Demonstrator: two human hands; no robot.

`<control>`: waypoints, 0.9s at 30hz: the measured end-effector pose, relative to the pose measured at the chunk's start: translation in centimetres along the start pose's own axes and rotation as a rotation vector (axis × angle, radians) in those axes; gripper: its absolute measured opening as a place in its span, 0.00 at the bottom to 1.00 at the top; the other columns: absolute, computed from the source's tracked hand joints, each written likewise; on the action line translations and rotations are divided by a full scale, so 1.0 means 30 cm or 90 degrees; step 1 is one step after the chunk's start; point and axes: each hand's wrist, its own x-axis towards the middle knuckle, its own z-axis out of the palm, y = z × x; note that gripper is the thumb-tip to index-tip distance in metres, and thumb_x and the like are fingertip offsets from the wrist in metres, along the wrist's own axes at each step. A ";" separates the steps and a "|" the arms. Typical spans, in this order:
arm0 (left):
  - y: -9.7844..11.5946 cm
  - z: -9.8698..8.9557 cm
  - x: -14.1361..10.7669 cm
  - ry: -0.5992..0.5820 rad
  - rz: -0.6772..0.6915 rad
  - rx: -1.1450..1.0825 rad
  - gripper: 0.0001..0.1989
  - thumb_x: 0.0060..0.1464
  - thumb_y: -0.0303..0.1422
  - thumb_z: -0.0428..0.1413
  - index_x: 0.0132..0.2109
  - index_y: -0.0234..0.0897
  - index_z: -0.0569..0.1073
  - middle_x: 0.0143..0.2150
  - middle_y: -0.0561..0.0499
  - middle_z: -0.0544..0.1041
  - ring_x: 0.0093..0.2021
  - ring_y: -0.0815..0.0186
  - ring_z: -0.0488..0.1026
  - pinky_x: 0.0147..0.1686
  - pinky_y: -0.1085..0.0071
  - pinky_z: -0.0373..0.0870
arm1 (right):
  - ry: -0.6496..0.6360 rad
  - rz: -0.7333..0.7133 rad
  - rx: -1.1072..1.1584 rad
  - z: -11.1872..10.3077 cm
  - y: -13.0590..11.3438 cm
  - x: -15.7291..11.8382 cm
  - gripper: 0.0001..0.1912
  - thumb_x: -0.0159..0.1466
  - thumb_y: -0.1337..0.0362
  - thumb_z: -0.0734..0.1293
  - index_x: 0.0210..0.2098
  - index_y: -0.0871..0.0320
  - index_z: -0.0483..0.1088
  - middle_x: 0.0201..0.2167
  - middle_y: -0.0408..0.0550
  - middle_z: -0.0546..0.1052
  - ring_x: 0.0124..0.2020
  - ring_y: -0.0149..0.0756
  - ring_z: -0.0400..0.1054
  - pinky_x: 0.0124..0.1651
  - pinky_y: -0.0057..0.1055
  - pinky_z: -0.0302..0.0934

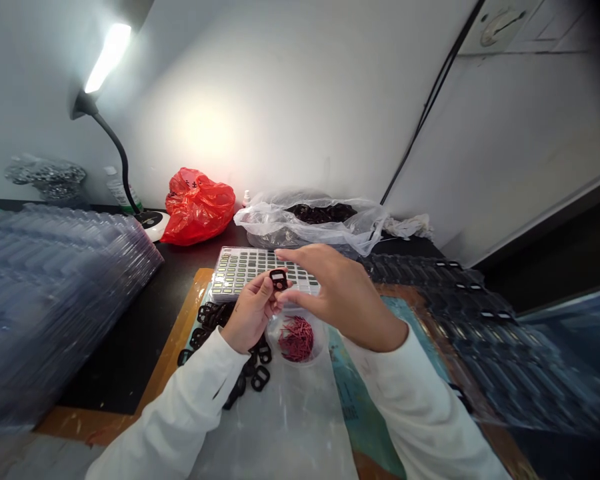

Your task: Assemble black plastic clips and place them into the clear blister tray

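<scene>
1. while the left hand [250, 315] pinches a black plastic frame [279, 280] in its fingers [264, 285], the right hand [347, 297] hangs open just beside it.
2. below those fingers, a clear bowl [273, 331] holds red pins [296, 339].
3. beyond them, a clear bag [265, 223] holds dark parts [321, 213].

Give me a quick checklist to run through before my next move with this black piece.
1. Left hand holding the black piece: ok, pinched and held up.
2. Right hand free: ok, empty and open beside the piece.
3. Red bits contained in the clear bowl: ok, piled inside it, just below the hands.
4. Loose black pieces within reach: ok, lying by the left wrist.
5. Grid tray filled in every slot: cannot tell, the hands hide part of it.
</scene>
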 end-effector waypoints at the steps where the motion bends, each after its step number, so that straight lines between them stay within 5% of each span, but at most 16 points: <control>1: 0.000 0.001 -0.001 -0.003 -0.003 0.000 0.24 0.44 0.46 0.67 0.42 0.33 0.75 0.32 0.50 0.75 0.23 0.77 0.65 0.22 0.81 0.61 | -0.026 0.001 0.020 -0.003 -0.001 -0.001 0.30 0.60 0.61 0.73 0.60 0.53 0.65 0.53 0.47 0.75 0.55 0.41 0.67 0.50 0.35 0.65; 5: 0.000 0.006 -0.004 -0.010 -0.002 -0.004 0.23 0.43 0.45 0.68 0.41 0.32 0.75 0.32 0.50 0.76 0.24 0.77 0.65 0.24 0.81 0.63 | -0.106 0.037 0.073 -0.001 -0.004 -0.002 0.33 0.61 0.67 0.71 0.63 0.51 0.60 0.51 0.48 0.75 0.50 0.40 0.70 0.46 0.37 0.68; 11: -0.012 0.012 -0.005 -0.004 0.007 0.020 0.24 0.38 0.45 0.70 0.38 0.32 0.76 0.29 0.52 0.74 0.25 0.74 0.68 0.23 0.80 0.67 | -0.085 0.074 0.149 -0.012 -0.030 -0.011 0.23 0.61 0.74 0.69 0.55 0.55 0.71 0.52 0.46 0.76 0.53 0.39 0.70 0.57 0.36 0.64; 15: 0.012 0.012 -0.004 -0.020 0.020 0.071 0.29 0.37 0.47 0.70 0.45 0.36 0.77 0.45 0.47 0.77 0.35 0.69 0.74 0.25 0.78 0.70 | -0.064 0.100 0.162 -0.068 -0.035 -0.079 0.21 0.61 0.73 0.69 0.54 0.55 0.72 0.52 0.43 0.76 0.54 0.35 0.70 0.59 0.30 0.62; 17: 0.039 -0.002 0.013 -0.036 0.029 0.085 0.29 0.43 0.50 0.66 0.48 0.37 0.76 0.51 0.47 0.76 0.38 0.69 0.74 0.29 0.78 0.71 | -0.062 0.136 0.164 -0.109 -0.016 -0.155 0.20 0.61 0.72 0.70 0.52 0.54 0.73 0.52 0.42 0.76 0.55 0.34 0.70 0.59 0.29 0.62; 24: 0.113 -0.047 0.071 0.130 0.133 0.022 0.20 0.56 0.51 0.55 0.41 0.37 0.75 0.35 0.52 0.74 0.33 0.71 0.67 0.29 0.78 0.66 | -0.135 0.405 0.045 -0.244 0.150 -0.613 0.18 0.61 0.69 0.68 0.51 0.54 0.75 0.50 0.46 0.77 0.50 0.39 0.72 0.56 0.38 0.64; 27: 0.120 -0.023 0.068 0.177 0.144 0.032 0.20 0.59 0.49 0.52 0.38 0.35 0.72 0.31 0.52 0.70 0.30 0.70 0.64 0.26 0.78 0.64 | -0.164 0.437 0.034 -0.268 0.247 -0.785 0.17 0.61 0.67 0.67 0.50 0.54 0.74 0.51 0.48 0.76 0.52 0.40 0.70 0.59 0.40 0.61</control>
